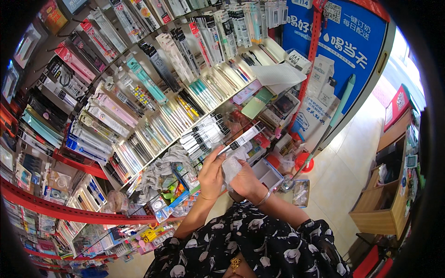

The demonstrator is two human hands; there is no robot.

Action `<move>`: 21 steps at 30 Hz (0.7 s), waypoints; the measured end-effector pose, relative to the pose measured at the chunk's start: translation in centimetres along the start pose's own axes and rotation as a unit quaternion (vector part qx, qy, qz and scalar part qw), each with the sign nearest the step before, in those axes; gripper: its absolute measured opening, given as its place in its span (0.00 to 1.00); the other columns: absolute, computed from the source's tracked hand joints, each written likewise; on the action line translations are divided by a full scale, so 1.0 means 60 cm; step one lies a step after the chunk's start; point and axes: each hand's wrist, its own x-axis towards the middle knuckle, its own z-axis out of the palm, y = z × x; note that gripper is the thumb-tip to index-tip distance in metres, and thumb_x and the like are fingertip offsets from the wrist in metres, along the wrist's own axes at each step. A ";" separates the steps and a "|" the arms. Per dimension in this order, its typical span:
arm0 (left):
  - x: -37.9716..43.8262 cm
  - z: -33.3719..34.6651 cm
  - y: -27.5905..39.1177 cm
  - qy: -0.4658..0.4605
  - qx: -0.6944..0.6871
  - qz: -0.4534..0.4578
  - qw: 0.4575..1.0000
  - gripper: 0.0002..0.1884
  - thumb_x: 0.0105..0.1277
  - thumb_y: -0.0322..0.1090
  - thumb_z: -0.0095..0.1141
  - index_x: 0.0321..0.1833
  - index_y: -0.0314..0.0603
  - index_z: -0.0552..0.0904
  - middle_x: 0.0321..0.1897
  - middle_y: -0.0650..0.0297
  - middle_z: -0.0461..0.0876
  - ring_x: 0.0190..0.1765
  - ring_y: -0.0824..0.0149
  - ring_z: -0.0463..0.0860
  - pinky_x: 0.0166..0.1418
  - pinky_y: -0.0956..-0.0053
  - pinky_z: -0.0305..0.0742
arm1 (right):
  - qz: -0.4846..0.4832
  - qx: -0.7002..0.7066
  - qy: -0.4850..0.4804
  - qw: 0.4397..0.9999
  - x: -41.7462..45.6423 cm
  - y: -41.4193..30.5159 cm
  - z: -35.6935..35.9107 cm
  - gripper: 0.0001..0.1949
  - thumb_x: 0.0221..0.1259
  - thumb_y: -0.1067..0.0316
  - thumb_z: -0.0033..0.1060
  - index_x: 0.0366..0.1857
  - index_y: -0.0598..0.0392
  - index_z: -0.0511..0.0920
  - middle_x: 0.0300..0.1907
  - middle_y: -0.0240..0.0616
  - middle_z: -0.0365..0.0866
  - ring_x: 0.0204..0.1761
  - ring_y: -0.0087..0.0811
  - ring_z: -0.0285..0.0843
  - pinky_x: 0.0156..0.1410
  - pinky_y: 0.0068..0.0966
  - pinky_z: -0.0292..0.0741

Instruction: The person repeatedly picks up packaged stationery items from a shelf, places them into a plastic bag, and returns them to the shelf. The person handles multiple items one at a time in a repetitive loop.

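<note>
My left hand (210, 173) holds the lower end of a slim plastic packet of pens or refills (242, 139) with a black and white label, tilted up to the right. Beside it, my right hand (245, 179) grips a crumpled whitish cloth or tissue (231, 169), which lies between both hands near the packet's lower end. Just beyond my hands, a pile of similar black-and-white packets (205, 133) rests at the front of the shelf. Behind the pile stands a white divided tray (167, 147) filled with rows of pens.
Packaged pens (146, 78) hang on hooks above the tray. A grey cloth (163, 165) lies left of my hands. At right are a red upright post (309, 59), a green-handled pole (342, 100), a red round container (304, 162) and a wooden cabinet (379, 212) on the tiled floor.
</note>
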 end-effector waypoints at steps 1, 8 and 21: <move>0.000 0.000 0.000 -0.009 0.010 0.002 1.000 0.11 0.54 0.13 0.51 0.39 0.28 0.81 0.47 0.51 0.79 0.48 0.56 0.80 0.53 0.72 0.74 | 0.002 0.009 0.004 1.000 -0.001 0.000 0.002 0.09 0.62 0.72 0.48 0.44 0.58 0.75 0.40 0.33 0.78 0.41 0.25 0.76 0.47 0.20 0.73; 0.005 -0.006 0.004 -0.026 0.029 0.040 0.998 0.11 0.54 0.14 0.51 0.36 0.33 0.83 0.54 0.47 0.73 0.56 0.55 0.74 0.55 0.69 0.71 | -0.172 -0.377 -0.071 0.907 0.000 -0.033 0.018 0.10 0.59 0.73 0.50 0.44 0.58 0.76 0.39 0.32 0.79 0.40 0.26 0.78 0.44 0.20 0.73; -0.002 -0.035 -0.004 -0.104 -0.202 -0.340 0.913 0.13 0.67 0.35 0.51 0.24 0.39 0.74 0.16 0.73 0.71 0.21 0.84 0.64 0.24 0.85 0.57 | -0.045 -0.276 -0.010 0.960 -0.015 -0.033 0.058 0.10 0.61 0.67 0.53 0.41 0.59 0.80 0.32 0.25 0.78 0.31 0.16 0.70 0.36 0.15 0.67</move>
